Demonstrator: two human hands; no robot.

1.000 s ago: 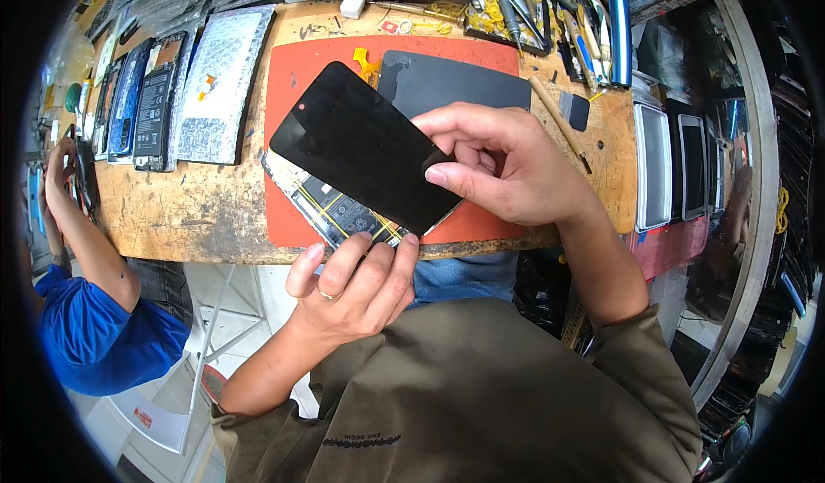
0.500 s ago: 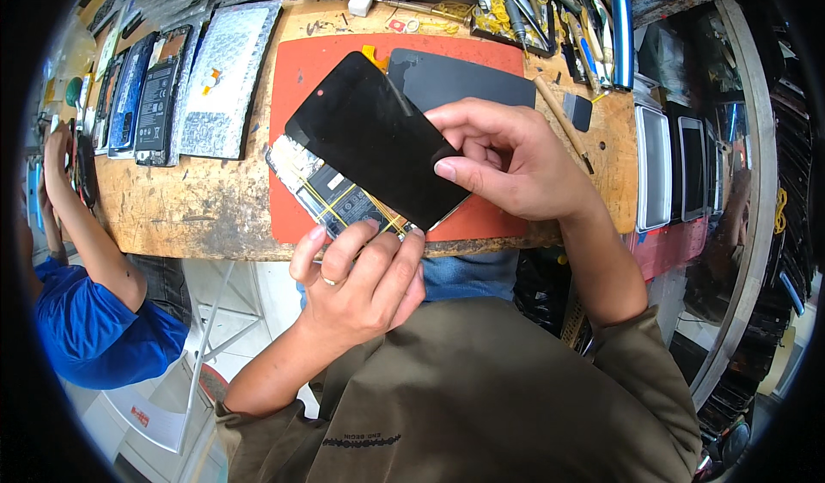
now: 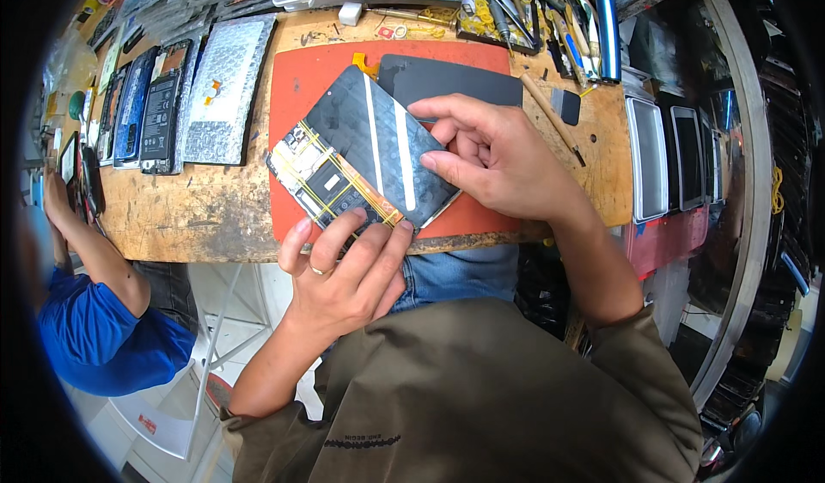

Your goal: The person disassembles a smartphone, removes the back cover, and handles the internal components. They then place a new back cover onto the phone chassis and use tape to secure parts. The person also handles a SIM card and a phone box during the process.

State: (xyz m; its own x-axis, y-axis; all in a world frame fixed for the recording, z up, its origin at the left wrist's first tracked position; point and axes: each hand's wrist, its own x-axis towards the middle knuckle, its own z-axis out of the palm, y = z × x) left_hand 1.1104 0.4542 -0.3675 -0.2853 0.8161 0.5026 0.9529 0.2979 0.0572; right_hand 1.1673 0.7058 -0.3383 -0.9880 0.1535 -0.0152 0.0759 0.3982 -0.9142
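My right hand [image 3: 477, 152] pinches the right edge of a black phone screen [image 3: 378, 131], which is tilted and shows two white reflected streaks. An opened phone body [image 3: 316, 174], with battery and yellow bands across it, lies beside and partly under the screen. My left hand [image 3: 344, 281] grips that body's lower edge with bent fingers. Both parts are over a red mat [image 3: 481, 217]. A dark flat pad [image 3: 455, 75] sits behind the screen, with an orange tab [image 3: 362, 64] at its left. A wooden-handled tool [image 3: 546, 109] lies to the right.
Phones [image 3: 159, 113] and bubble-wrapped slabs [image 3: 223, 79] lie on the workbench [image 3: 206, 234] at left. A tool tray [image 3: 498, 15] stands at the back, screen frames [image 3: 649, 156] at right. At far left a co-worker's arm [image 3: 103, 251] in a blue sleeve reaches the bench.
The screen has changed tilt, now showing bright reflections and exposing more of the phone body's upper left part. My hands have shifted slightly to the left. The co-worker's hand has lowered.
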